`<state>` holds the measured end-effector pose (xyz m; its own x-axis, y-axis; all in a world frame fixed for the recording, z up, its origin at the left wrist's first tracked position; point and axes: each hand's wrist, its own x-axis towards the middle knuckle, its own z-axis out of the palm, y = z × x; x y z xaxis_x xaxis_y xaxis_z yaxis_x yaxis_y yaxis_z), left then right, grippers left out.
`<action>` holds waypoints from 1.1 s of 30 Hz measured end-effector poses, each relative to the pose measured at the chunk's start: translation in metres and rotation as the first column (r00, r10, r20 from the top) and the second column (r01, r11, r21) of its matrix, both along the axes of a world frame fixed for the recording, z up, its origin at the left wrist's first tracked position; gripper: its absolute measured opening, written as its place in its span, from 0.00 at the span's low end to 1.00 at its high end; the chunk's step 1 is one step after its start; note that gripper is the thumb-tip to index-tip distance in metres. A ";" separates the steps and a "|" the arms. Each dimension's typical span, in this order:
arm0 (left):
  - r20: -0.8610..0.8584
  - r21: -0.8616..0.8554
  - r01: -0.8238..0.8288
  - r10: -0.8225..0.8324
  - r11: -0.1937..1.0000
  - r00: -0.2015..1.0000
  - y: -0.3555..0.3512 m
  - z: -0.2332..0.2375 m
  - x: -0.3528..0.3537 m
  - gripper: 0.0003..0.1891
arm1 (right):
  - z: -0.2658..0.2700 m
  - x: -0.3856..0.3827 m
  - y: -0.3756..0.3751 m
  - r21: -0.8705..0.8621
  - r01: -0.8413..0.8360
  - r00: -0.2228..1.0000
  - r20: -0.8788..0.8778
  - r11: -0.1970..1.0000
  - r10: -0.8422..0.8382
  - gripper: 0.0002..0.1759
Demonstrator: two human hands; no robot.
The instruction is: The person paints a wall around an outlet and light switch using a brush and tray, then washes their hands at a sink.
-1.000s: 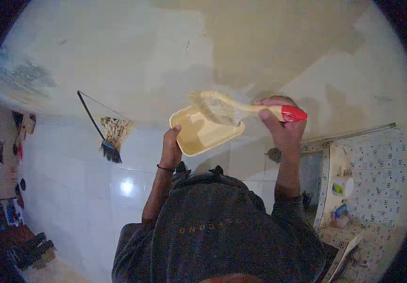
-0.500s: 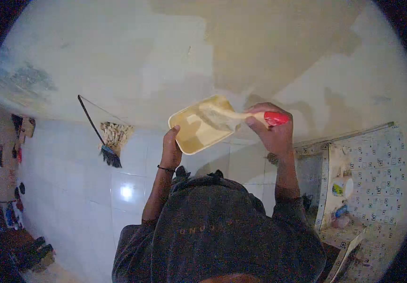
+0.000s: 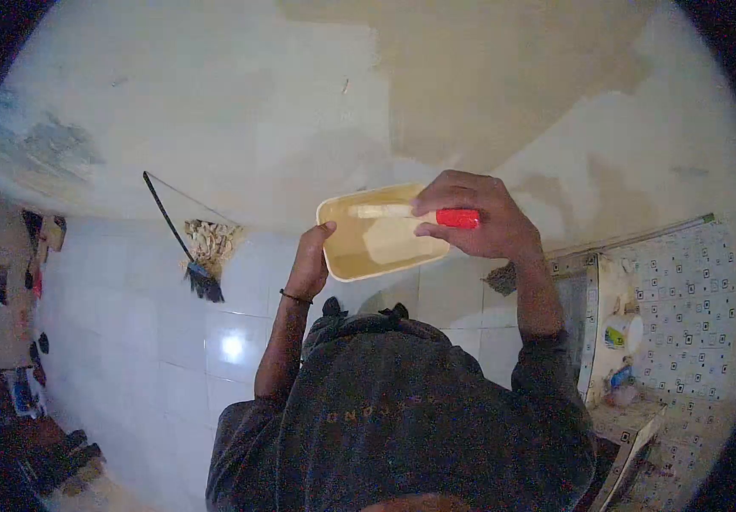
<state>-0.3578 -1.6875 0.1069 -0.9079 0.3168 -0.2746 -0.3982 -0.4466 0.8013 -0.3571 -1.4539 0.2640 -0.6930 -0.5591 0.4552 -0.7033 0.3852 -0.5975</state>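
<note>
My left hand (image 3: 309, 263) grips a shallow cream-yellow tub (image 3: 351, 277) by its left end, thumb hooked over the rim and the other fingers hidden beneath. Pale yellowish paint shows inside it. In my right hand (image 3: 500, 224) is a paintbrush with a red-ended handle (image 3: 459, 219), pinched between thumb and fingers. Its pale, paint-coated head lies level over the tub's opening, pointing left. Both hands are in front of my chest, with the wall just beyond them.
The wall (image 3: 504, 68) carries a darker tan painted area at upper centre. A long-handled broom (image 3: 201, 280) leans at left beside a pale rubble-like patch (image 3: 212, 243). White tiles (image 3: 163, 316) cover the floor. At right, a white bucket (image 3: 625, 333) stands near a patterned tiled wall (image 3: 692, 316).
My right hand has moved left over the tub, and the brush now lies level instead of slanting. The tub has shifted slightly right and turned to sit more level.
</note>
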 end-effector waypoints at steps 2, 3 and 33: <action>-0.003 -0.016 0.036 -0.036 0.999 0.999 -0.001 0.007 0.000 0.23 | 0.001 -0.004 -0.003 0.025 -0.021 1.000 -0.011 0.999 0.021 0.14; -0.031 -0.088 0.051 -0.054 0.995 0.998 -0.002 0.014 0.001 0.23 | 0.003 -0.004 -0.004 0.025 -0.022 1.000 -0.012 0.999 0.022 0.14; -0.095 -0.097 -0.106 0.097 0.990 0.991 0.028 0.016 -0.004 0.21 | 0.001 -0.008 0.018 0.143 0.653 0.755 -0.037 0.744 -0.655 0.09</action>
